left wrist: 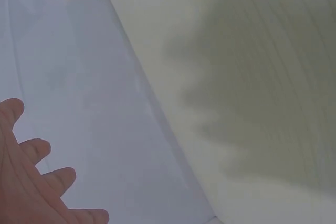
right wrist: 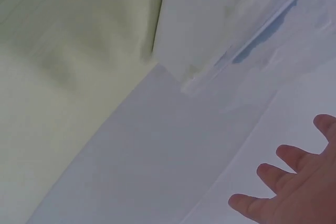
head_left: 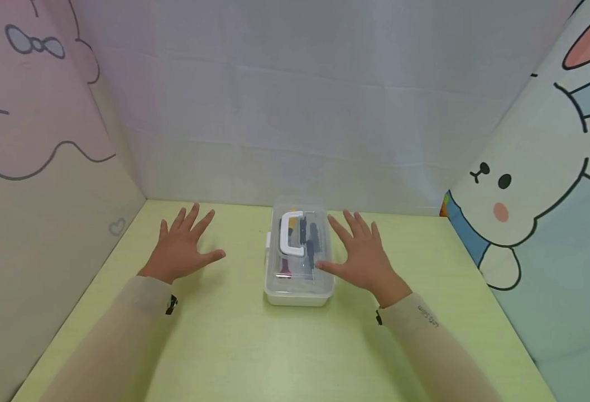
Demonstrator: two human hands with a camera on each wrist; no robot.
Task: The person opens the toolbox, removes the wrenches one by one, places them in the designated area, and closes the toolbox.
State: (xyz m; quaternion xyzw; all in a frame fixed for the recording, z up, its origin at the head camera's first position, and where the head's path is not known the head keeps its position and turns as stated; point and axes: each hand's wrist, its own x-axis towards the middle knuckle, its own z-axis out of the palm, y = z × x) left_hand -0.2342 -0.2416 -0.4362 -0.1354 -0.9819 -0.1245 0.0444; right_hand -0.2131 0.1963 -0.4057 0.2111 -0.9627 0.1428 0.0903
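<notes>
A clear plastic storage box (head_left: 298, 288) with a white carry handle (head_left: 285, 234) lies on the table, its lid down. Through the lid show several items, among them dark, yellow and magenta ones, too blurred to name. Fingers spread, my left hand (head_left: 181, 252) hovers to the left of the box, apart from it and holding nothing. On the other side my right hand (head_left: 364, 258) is spread too, its thumb overlapping the lid's right edge in the head view. One corner of the box (right wrist: 197, 19) appears in the right wrist view, away from the fingers there.
The pale yellow-green table (head_left: 284, 357) meets a whitish cloth backdrop (head_left: 284, 111) just behind the box. Cartoon-printed panels flank it, a plain-and-pink one (head_left: 38, 223) at left and a rabbit one (head_left: 536, 195) at right. Hand shadows fall on the tabletop.
</notes>
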